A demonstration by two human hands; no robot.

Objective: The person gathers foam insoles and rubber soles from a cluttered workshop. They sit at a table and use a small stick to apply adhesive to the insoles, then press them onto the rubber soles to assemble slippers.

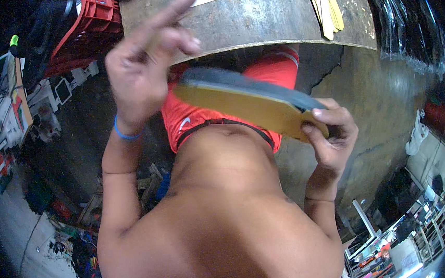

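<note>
Red crate [94,11]: upper left beside the table [274,17]; contents cannot be made out. Sole [246,101]: flat, long, yellow face with dark grey edge layer, held level above the lap. Right hand [332,134]: pinches the sole's right end, thumb on top. Left hand [145,62]: raised, empty, forefinger out, other fingers loosely curled. Yellow strips [326,11]: on the table.
</note>
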